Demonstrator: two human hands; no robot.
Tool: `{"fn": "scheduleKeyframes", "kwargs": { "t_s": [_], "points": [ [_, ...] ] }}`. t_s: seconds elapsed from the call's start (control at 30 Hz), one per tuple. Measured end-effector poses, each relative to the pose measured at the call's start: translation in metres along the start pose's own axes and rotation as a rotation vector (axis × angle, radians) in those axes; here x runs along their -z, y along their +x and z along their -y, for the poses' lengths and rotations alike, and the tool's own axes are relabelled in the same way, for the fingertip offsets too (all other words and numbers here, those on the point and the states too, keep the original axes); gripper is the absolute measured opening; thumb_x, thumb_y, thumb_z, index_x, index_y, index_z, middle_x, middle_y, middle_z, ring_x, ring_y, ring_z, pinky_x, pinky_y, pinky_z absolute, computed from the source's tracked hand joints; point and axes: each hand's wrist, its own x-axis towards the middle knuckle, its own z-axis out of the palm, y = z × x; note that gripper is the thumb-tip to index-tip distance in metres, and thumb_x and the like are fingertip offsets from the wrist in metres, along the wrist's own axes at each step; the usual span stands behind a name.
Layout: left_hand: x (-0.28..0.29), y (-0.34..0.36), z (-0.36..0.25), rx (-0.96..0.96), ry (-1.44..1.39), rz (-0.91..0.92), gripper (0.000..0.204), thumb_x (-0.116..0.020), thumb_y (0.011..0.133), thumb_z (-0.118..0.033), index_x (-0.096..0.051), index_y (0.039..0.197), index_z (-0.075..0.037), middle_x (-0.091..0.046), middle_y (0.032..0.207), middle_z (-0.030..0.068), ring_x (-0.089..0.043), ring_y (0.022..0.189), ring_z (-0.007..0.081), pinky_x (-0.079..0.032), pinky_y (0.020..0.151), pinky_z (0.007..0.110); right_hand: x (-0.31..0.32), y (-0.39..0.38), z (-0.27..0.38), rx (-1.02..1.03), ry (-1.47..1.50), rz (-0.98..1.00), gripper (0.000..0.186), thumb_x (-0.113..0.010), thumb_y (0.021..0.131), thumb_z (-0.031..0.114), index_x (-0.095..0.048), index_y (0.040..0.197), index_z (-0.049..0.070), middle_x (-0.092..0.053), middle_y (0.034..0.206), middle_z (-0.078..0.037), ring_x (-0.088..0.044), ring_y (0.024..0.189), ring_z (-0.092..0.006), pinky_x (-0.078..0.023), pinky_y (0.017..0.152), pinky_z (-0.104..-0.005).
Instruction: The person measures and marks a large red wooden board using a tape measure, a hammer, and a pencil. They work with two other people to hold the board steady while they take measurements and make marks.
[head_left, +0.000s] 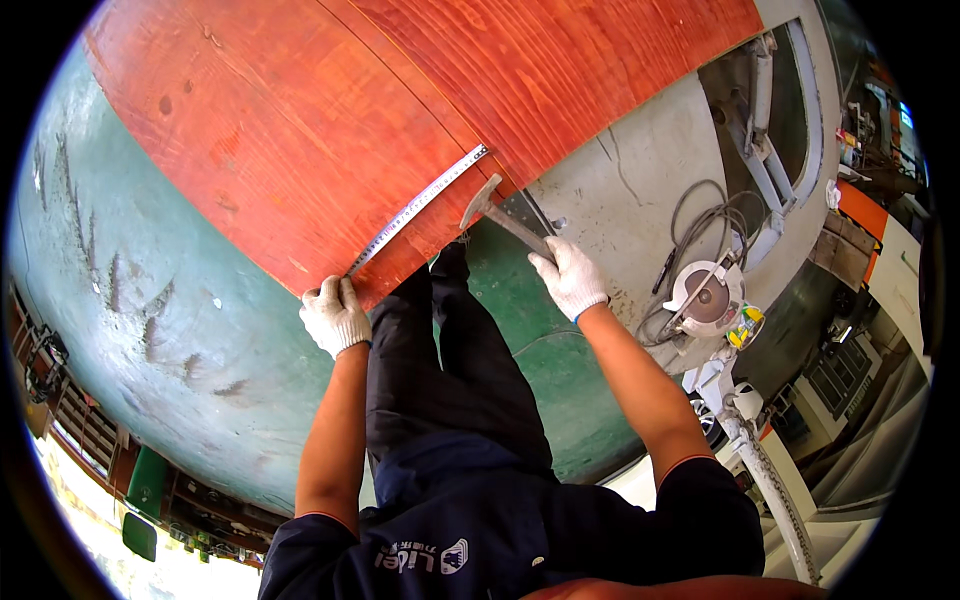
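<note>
Hammer (508,222), head view: held by handle in right hand (573,280); likely hard, top-heavy, best gripped low.
Ruler (420,208), head view: lying across red board (300,120); likely thin, light, bendy, best held near ends.
Left hand (336,318), head view: bent at board's corner beside ruler's end; impossible to say whether pinching.

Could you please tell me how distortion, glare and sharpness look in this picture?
Head view: strong fisheye distortion with black surrounds; glare washing out the lower left; the green floor paler at left, perhaps from reflected light; the measuring tape, hammer, left hand and right hand fairly sharp.
</note>
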Motion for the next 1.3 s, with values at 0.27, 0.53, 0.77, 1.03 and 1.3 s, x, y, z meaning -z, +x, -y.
{"fn": "scheduleKeyframes", "kwargs": {
  "t_s": [0.27,0.53,0.77,1.03,1.3],
  "points": [
    [0.000,0.000,-0.002,0.003,0.004,0.000,0.017,-0.069,0.095,-0.035,-0.075,0.100,-0.020,-0.064,0.106,0.0175,-0.061,0.101,0.0405,-0.053,0.085,0.051,-0.003,-0.001,-0.004,0.014,-0.026,-0.022,0.046,-0.064,0.098,0.048,-0.066,0.121,0.008,-0.072,0.107,-0.018,-0.068,0.099,-0.0407,-0.055,0.084,-0.0511],
    [0.001,0.000,-0.001,-0.002,0.010,0.010,0.017,-0.069,0.095,-0.034,-0.076,0.101,-0.019,-0.064,0.107,0.0189,-0.061,0.101,0.0404,-0.053,0.085,0.051,-0.004,-0.002,-0.005,-0.001,-0.005,-0.030,0.046,-0.063,0.098,0.050,-0.067,0.120,0.010,-0.072,0.105,-0.017,-0.069,0.098,-0.0409,-0.055,0.083,-0.0516],
    [0.000,0.000,0.000,-0.010,0.007,0.004,0.020,-0.067,0.096,-0.035,-0.076,0.102,-0.019,-0.065,0.106,0.0198,-0.062,0.100,0.0420,-0.052,0.084,0.052,-0.005,-0.002,-0.005,-0.025,0.008,-0.018,0.048,-0.064,0.098,0.050,-0.066,0.122,0.009,-0.072,0.108,-0.018,-0.068,0.101,-0.0412,-0.054,0.085,-0.0517],
    [0.002,-0.003,-0.001,-0.001,0.027,0.011,0.020,-0.067,0.097,-0.038,-0.075,0.103,-0.021,-0.065,0.109,0.0200,-0.062,0.102,0.0420,-0.053,0.085,0.052,-0.014,-0.008,-0.012,0.001,0.048,-0.055,0.048,-0.064,0.098,0.050,-0.066,0.122,0.009,-0.072,0.111,-0.018,-0.068,0.104,-0.0415,-0.055,0.088,-0.0505],
    [0.012,-0.004,-0.008,0.029,0.054,0.033,0.021,-0.066,0.097,-0.039,-0.074,0.102,-0.020,-0.064,0.110,0.0179,-0.062,0.103,0.0399,-0.055,0.085,0.051,-0.018,-0.070,-0.004,-0.099,0.260,0.046,0.042,-0.065,0.097,0.047,-0.067,0.111,0.008,-0.071,0.106,-0.019,-0.067,0.100,-0.0419,-0.053,0.085,-0.0504]
  ]
}}
